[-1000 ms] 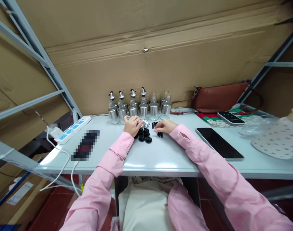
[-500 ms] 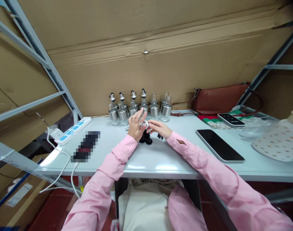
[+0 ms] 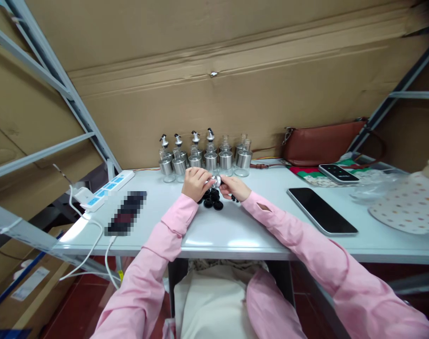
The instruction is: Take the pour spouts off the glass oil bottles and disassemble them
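Observation:
Between my two hands is a silver pourer top (image 3: 216,181), held above the table. My left hand (image 3: 196,182) is closed with its fingers curled around the top's left end. My right hand (image 3: 234,187) pinches the other end, where a dark part shows at the fingertips. Below them lies a loose pile of round black caps (image 3: 214,200), partly hidden by my hands. Small black pieces (image 3: 234,199) sit under my right hand. Behind stand rows of glass bottles with steel sleeves (image 3: 226,161); several at the back left carry pourer tops with black spouts (image 3: 195,136).
A power strip (image 3: 108,191) and a blurred-out dark object (image 3: 126,214) are on the left. To the right lie a large phone (image 3: 321,211), a smaller device (image 3: 338,173), a brown bag (image 3: 322,143) and a dotted item (image 3: 408,207). Cardboard (image 3: 214,103) walls the back.
My left hand's fingers were spread and raised; now they are curled around the pourer top. My right hand keeps its pinch, nearly in the same place.

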Demonstrator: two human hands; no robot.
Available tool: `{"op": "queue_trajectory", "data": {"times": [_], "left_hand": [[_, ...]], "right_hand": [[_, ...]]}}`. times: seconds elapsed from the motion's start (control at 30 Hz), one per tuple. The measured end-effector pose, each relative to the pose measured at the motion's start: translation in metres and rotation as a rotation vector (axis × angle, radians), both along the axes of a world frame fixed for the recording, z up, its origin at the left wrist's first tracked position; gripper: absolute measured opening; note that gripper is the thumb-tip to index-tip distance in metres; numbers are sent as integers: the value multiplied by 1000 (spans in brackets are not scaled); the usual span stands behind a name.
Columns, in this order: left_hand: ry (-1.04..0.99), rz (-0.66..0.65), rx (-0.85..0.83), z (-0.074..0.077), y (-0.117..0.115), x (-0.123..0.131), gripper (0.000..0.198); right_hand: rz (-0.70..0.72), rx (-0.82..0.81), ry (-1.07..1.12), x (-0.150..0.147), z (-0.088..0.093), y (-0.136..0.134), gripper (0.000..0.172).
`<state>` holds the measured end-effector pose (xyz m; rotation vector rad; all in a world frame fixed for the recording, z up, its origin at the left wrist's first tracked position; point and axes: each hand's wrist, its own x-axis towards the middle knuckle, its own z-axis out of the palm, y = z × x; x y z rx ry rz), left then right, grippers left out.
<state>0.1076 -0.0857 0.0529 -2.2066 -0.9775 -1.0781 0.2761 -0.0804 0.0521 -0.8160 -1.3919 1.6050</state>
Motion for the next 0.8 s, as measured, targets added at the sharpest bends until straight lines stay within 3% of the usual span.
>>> {"op": "queue_trajectory", "data": {"times": [0.13,0.33,0.67,0.8], "left_hand": [[45,17,58,4,1,-3,43],[42,92,-62,17,1,-6,41],[10,89,-310,23,2,-7,48],[-18,62,-335,25,1,-7,51]], "right_hand": [[-59,-120,110,-4,6,-5,44],[-115,-169,198,-12,8,-13,36],[-214,13,34,-10,13,-16,40],[-237,186,-35,-10,12,-15,44]]}}
